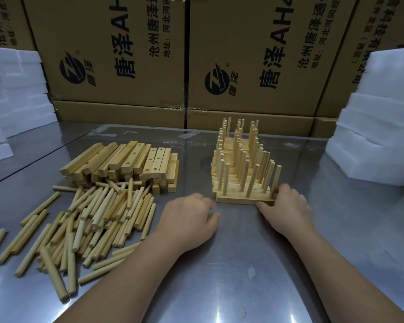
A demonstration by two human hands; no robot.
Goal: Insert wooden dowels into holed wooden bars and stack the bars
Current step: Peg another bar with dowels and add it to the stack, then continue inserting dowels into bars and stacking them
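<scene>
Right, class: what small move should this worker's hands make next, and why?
Probably nudge the front pale wooden bar flush against the stack of dowelled bars: the right hand grips its end, the left hand waits empty, and it sits offset.

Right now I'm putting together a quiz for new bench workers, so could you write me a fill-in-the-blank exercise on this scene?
1. The right hand grips the front bar at its ____ end.
2. The loose dowels lie on the table to the ____ of the left hand.
3. The dowels set in the stacked bars stand ____.
4. Behind the table stand printed ____ boxes.

Missing words: right; left; upright; cardboard.
</scene>
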